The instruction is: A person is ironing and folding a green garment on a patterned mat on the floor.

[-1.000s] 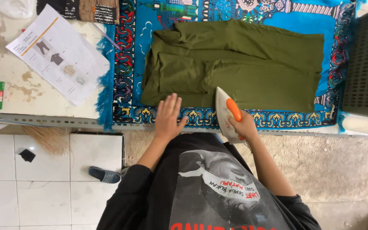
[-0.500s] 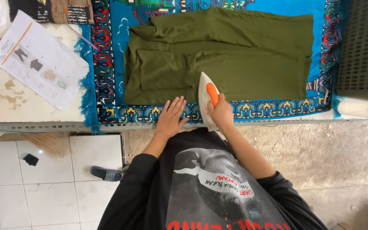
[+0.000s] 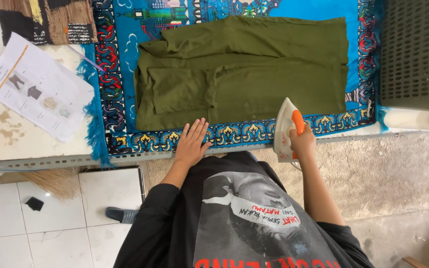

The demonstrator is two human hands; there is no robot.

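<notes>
A folded olive-green garment [image 3: 244,69] lies flat on a blue patterned rug [image 3: 110,99] spread over the table. My left hand [image 3: 192,143] rests flat, fingers apart, on the rug's near border just below the garment. My right hand [image 3: 303,143] grips the orange handle of a white clothes iron [image 3: 286,130], which stands tilted at the table's front edge, below the garment's right part and off the cloth.
A printed paper sheet [image 3: 35,92] lies on the stained table top at left. A dark perforated crate [image 3: 415,49] stands at right. A woven cloth [image 3: 45,20] lies at the back left. Below are white floor tiles and a slipper [image 3: 121,214].
The iron in my right hand has shifted right along the table's front edge, away from my left hand, which stays flat on the rug's border. The view has shifted sideways.
</notes>
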